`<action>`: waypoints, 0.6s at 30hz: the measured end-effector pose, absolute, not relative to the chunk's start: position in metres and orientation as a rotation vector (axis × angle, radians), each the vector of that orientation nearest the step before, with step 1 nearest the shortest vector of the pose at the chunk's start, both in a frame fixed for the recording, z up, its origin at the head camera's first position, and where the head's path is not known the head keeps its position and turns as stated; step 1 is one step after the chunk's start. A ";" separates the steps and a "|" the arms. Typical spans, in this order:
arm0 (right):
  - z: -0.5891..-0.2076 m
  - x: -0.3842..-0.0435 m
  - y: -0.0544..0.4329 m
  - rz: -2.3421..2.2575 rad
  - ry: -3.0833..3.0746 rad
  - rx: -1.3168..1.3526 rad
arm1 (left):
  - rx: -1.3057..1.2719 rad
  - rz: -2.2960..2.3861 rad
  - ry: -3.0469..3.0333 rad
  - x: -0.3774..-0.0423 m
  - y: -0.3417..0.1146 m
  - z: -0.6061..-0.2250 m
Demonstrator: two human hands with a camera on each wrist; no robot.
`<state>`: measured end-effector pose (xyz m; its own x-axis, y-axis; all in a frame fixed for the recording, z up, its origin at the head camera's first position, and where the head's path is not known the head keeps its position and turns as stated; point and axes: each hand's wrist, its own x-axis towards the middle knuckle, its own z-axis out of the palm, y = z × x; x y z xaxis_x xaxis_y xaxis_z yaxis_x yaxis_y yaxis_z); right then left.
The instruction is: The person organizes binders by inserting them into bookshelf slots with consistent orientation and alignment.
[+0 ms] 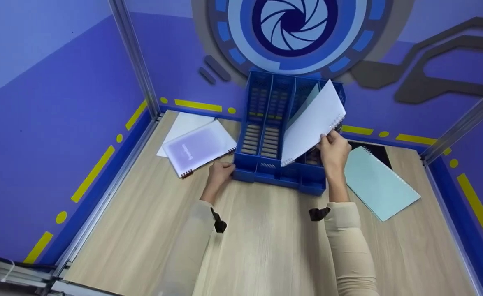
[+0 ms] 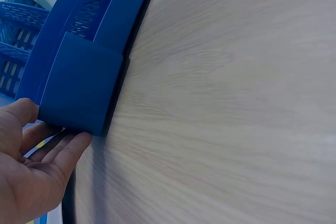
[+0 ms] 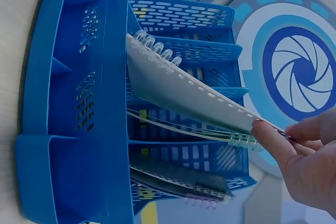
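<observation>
A blue file organizer (image 1: pixel 278 174) with several upright slots stands against the back wall. My right hand (image 1: pixel 335 150) pinches a white spiral notebook (image 1: pixel 313 123) by its ring-bound edge, thumb on one face. The notebook leans at a slant, its lower end inside one of the organizer's slots, as the right wrist view shows. At the organizer's front left corner, my left hand (image 2: pixel 39 166) touches the side with thumb and fingers around the corner. A green-edged notebook (image 3: pixel 194 132) and dark notebooks (image 3: pixel 178 174) stand in the slots beyond the white one.
On the left lie a purple-covered notebook (image 1: pixel 200 148) and a white one (image 1: pixel 184 127) partly beneath it. To the right a mint green notebook (image 1: pixel 381 181) overlaps a black one (image 1: pixel 379 154). Metal frame posts (image 1: pixel 136 61) edge the wooden table (image 1: pixel 262 246).
</observation>
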<state>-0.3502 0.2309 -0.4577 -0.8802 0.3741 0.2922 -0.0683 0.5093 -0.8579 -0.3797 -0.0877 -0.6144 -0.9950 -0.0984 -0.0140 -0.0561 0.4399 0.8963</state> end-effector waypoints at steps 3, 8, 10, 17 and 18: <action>-0.461 -0.350 0.230 1.309 -2.297 -0.269 | 0.138 -1.642 -2.626 -0.379 -0.088 -0.617; -0.464 -0.351 0.228 1.252 -2.242 -0.259 | 0.150 -1.656 -2.621 -0.378 -0.088 -0.618; -0.464 -0.352 0.227 1.220 -2.212 -0.250 | 0.159 -1.663 -2.625 -0.378 -0.088 -0.618; -0.472 -0.363 0.226 1.089 -2.072 -0.223 | 0.156 -1.639 -2.641 -0.378 -0.087 -0.614; -0.473 -0.365 0.225 1.086 -2.046 -0.226 | 0.152 -1.633 -2.639 -0.378 -0.088 -0.613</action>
<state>-0.3649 0.2253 -0.4734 -0.6707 0.4833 0.5626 -0.1951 0.6169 -0.7625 -0.3784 -0.0876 -0.6131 -0.9946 -0.1011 -0.0219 -0.0648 0.4431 0.8941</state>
